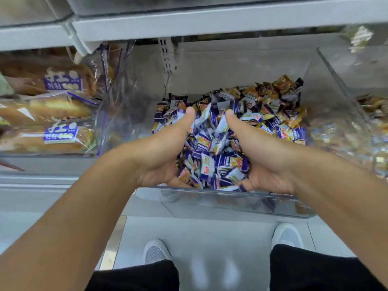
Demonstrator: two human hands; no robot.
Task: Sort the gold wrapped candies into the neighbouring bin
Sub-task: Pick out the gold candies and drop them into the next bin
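A clear plastic bin (pixel 231 201) holds a heap of wrapped candies. Purple and white candies (pixel 212 148) fill its near and middle part. Gold wrapped candies (pixel 273 89) lie piled at its far right corner. My left hand (pixel 161 152) and my right hand (pixel 260 152) are both inside the bin, cupped towards each other around a mound of purple and white candies, thumbs pointing away from me. The fingers are buried under the candies. The neighbouring clear bin (pixel 344 85) on the right holds more gold wrapped candies (pixel 371 106).
Bagged bread loaves (pixel 52 114) fill the shelf section to the left. A grey shelf edge (pixel 189 22) overhangs the bins. Below are a grey floor and my two shoes (pixel 156 250).
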